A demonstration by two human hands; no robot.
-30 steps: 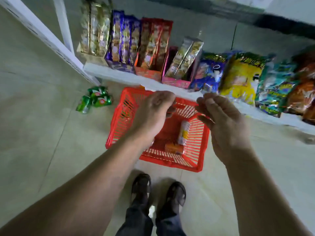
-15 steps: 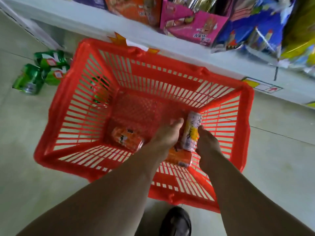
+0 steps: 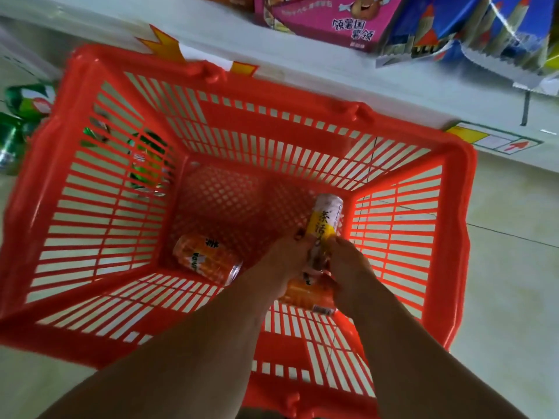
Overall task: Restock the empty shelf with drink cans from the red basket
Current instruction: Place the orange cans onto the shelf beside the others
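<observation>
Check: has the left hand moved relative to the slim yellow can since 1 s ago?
Yes. The left hand has dropped from above the red basket's rim onto the slim yellow can at its floor.

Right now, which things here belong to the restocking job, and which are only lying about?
For the job:
- red basket
- yellow can, gripped by both hands: left hand, right hand
- orange can on the basket floor
- second orange can under the hands

Lying about:
- green cans on the floor outside
- pink box
- blue bag

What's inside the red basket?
Three cans show in the red basket: a yellow-white can between both hands, and two orange cans, one partly hidden under the hands.
</observation>
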